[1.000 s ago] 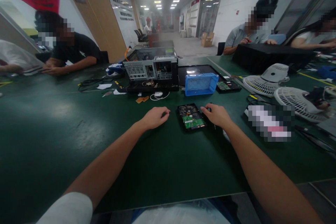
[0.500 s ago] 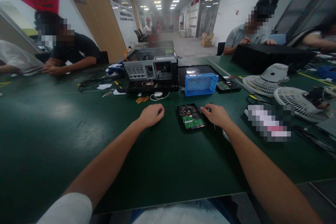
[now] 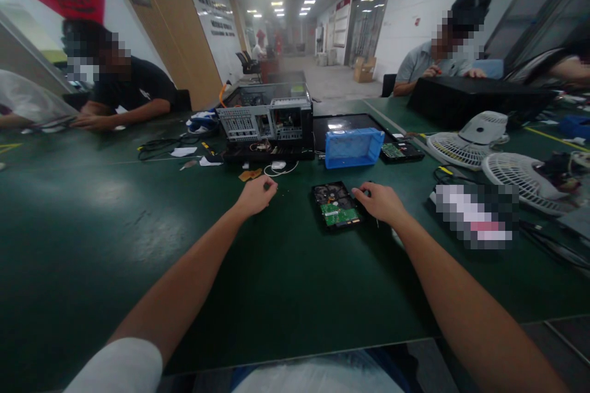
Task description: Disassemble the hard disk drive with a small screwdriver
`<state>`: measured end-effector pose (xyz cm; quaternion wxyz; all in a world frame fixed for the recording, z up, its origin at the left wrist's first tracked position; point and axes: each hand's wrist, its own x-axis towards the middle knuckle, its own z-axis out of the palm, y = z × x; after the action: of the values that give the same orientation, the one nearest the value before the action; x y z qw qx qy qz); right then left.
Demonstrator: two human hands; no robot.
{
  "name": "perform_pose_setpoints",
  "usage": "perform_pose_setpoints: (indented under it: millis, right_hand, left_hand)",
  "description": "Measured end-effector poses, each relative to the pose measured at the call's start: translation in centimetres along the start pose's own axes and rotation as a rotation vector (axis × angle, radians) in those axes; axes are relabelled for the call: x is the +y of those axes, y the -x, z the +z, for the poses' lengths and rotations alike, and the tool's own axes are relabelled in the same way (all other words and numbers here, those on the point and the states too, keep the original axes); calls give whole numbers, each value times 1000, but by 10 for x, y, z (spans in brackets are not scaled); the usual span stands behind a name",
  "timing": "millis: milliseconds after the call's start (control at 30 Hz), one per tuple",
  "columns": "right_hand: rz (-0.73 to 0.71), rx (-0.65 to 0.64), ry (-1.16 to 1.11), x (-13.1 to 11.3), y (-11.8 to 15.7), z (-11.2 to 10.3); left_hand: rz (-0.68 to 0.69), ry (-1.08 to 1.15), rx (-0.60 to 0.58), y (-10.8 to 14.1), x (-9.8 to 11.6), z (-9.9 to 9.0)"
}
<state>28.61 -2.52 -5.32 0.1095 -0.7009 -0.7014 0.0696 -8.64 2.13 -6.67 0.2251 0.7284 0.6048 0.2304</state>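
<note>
A black hard drive (image 3: 335, 206) with a green circuit board lies flat on the green table (image 3: 276, 295). Just right of it is my right hand (image 3: 378, 201), fingers closed around a small dark item, too hidden to name, with a thin tip showing below. My left hand (image 3: 255, 195) is to the left of the drive, apart from it, its fingers pinched at a small dark thing I cannot make out. Tiny specks lie on the table beside that hand.
Behind the drive are an open computer case (image 3: 265, 123), a blue bin (image 3: 354, 148) and a flat black panel (image 3: 343, 123). White fan parts (image 3: 461, 146) stand to the right. People sit at both far sides.
My left hand has moved left and slightly up, farther from the hard drive. Small specks now show where it was. My right hand and the drive have stayed in place.
</note>
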Motion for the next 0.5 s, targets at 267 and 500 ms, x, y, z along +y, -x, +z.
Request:
perform_pose_setpoints:
  millis: [267,500]
  right_hand:
    - [-7,4,-1,1,0,0]
    - [-6,-2,-6,0,0,0]
  left_hand:
    - [5,-18,-33,2,1,0]
    - [39,68,-96,5,7,2]
